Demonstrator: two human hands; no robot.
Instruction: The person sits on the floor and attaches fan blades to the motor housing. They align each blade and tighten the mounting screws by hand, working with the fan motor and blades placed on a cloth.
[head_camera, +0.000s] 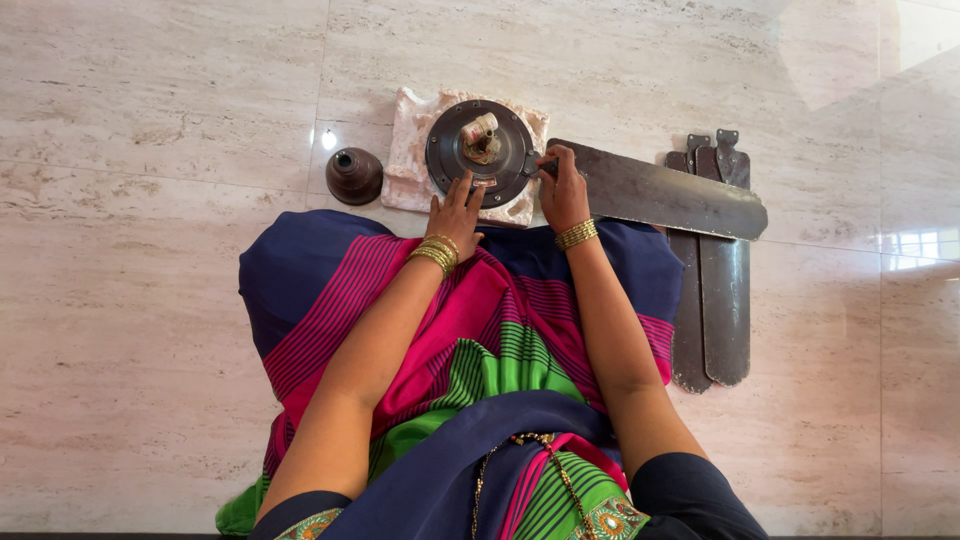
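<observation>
Brown cup-shaped cover sits on the floor at 9 o'clock of the fan motor. Left hand presses flat and open, steadying the motor on a cloth pad; right hand grips the fan blade at its 3 o'clock edge. Spare blades lie stacked further right.

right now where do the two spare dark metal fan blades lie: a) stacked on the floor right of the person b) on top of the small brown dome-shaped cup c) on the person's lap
a: the two spare dark metal fan blades lie overlapping on the pale stone floor, to the right of the lap, partly under the blade held at the round motor.
</observation>
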